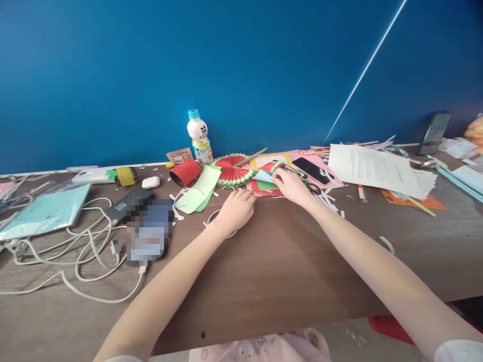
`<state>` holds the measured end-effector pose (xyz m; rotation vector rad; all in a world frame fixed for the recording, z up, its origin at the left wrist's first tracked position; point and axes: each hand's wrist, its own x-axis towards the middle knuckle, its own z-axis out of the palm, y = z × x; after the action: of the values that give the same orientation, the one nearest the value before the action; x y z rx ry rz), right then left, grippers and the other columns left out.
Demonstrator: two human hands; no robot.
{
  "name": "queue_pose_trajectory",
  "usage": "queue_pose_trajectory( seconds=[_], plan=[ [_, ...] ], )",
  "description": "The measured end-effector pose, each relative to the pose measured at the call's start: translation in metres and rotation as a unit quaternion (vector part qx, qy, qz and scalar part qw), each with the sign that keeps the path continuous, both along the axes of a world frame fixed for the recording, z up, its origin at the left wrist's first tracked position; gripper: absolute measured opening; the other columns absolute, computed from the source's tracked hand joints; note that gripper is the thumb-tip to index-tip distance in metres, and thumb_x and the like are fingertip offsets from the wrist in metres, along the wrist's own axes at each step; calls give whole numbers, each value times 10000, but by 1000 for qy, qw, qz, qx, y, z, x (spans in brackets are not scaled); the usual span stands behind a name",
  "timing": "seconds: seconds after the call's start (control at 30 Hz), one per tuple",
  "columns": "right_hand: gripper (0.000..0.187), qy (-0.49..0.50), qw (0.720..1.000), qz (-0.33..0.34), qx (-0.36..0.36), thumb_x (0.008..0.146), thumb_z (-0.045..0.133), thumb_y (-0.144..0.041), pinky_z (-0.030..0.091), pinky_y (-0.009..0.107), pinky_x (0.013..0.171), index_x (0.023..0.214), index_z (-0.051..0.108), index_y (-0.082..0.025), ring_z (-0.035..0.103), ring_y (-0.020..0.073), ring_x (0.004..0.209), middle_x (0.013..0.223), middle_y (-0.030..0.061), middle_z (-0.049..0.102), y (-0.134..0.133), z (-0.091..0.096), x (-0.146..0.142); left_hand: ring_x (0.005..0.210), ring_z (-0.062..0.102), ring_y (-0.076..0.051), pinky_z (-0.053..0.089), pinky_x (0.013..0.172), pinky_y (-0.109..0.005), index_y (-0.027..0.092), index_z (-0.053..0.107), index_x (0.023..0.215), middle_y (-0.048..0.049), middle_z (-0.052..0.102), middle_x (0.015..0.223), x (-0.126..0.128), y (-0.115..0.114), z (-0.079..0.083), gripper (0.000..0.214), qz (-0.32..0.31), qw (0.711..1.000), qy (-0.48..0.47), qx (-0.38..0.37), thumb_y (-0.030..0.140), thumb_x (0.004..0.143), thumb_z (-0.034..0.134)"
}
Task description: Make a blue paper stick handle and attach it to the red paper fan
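Observation:
My left hand (237, 208) rests on the desk with its fingers loosely bent and apart, holding nothing I can see. A ring-shaped roll of tape (213, 217) lies partly hidden under its wrist. My right hand (292, 185) pinches a small green-edged paper piece (278, 166) between thumb and fingers. Beneath it are red paper (269, 167), a light blue sheet (263, 176) and a green sheet (266, 185). Scissors (313, 188) lie beside the right wrist. A round pleated red paper fan (232, 170) with a green zigzag rim lies just beyond my left hand.
A bottle (199, 138) stands against the blue wall. Nearby lie a red roll (185, 172), pale green paper (199, 190) and a phone (313, 170). White cables (90, 241) and a power bank (130, 203) cover the left. A printed sheet (373, 168) lies right.

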<state>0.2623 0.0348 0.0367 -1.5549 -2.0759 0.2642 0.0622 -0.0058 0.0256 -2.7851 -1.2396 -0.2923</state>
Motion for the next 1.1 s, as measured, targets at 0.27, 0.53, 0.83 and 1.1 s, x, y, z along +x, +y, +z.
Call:
queue_pose_trajectory(
  seconds=[0.27, 0.53, 0.83, 1.1],
  plan=[
    [93, 3, 999, 22, -23, 802, 400, -212, 376, 312, 698, 712, 420, -201, 497, 194, 753, 771, 48, 536, 6, 2, 3, 1240, 406, -242, 307, 1028, -349, 50, 406, 1276, -168, 437, 1347, 58, 28, -18, 458, -7, 999, -1, -46, 270, 875, 386],
    [122, 25, 998, 32, -56, 804, 416, -248, 363, 275, 637, 695, 412, -195, 483, 151, 672, 734, 10, 533, -9, 24, 3, 1272, 361, -244, 284, 1049, -342, 69, 420, 1283, -147, 409, 1378, 62, 33, -20, 468, 15, 997, -12, -73, 319, 893, 352],
    [116, 116, 992, 19, 49, 849, 429, -284, 343, 261, 550, 766, 452, -207, 490, 132, 607, 703, -6, 559, -45, 77, 5, 1246, 393, -234, 292, 1037, -368, 121, 486, 1220, -133, 474, 1319, 53, 26, -14, 401, 13, 996, -23, -89, 294, 874, 378],
    [85, 76, 958, 33, 273, 886, 413, -249, 350, 254, 474, 840, 481, -226, 449, 110, 448, 552, -34, 511, -82, 83, -11, 1325, 277, -262, 274, 1052, -404, 109, 212, 1394, -168, 269, 1450, -13, 1, -18, 589, 40, 995, -31, -90, 329, 873, 374]
  ],
)
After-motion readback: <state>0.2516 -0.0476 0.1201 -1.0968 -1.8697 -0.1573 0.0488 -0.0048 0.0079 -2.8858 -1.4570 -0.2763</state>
